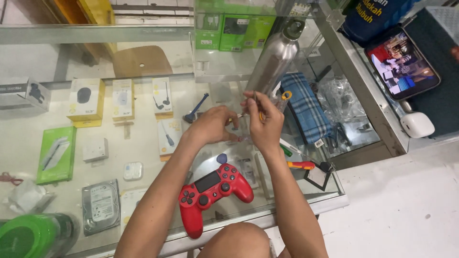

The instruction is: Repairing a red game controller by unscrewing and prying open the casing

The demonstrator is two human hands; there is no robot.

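Hovering over the glass counter (296, 191), both hands meet at the middle of the view. The left hand (213, 125) has its fingers curled in tight, pinching something small and clear against its thumb; what that piece is, I cannot tell, it is too small and see-through. The right hand (264, 125) sits just beside it, touching at the fingertips, closed narrowly around a thin tool (258, 109) with a yellow streak, held roughly upright between thumb and forefinger. The little clear piece (242, 115) sits between the two hands, raised above the countertop.

Below the forearms, a red game controller (213, 190) lies on the glass, face up, near the front edge and well apart from the hands. A blue guitar-pick-shaped opener (222, 158) rests just above it. To the right of the controller lies a screwdriver (301, 165) with an orange and red handle, and beside that a small dark square part (317, 177).

Behind the hands a silver metal bottle (275, 59) with a dark cap stands tilted in the view. Under the glass, to the right, a folded blue checked cloth (306, 107) shows. Far left on the lower shelf: a bare hard drive (100, 205), a green box (56, 154), yellow boxed accessories (85, 99). At upper right, a phone (402, 63) with a lit screen lies on a dark surface, and a small white case (417, 124) sits below it.
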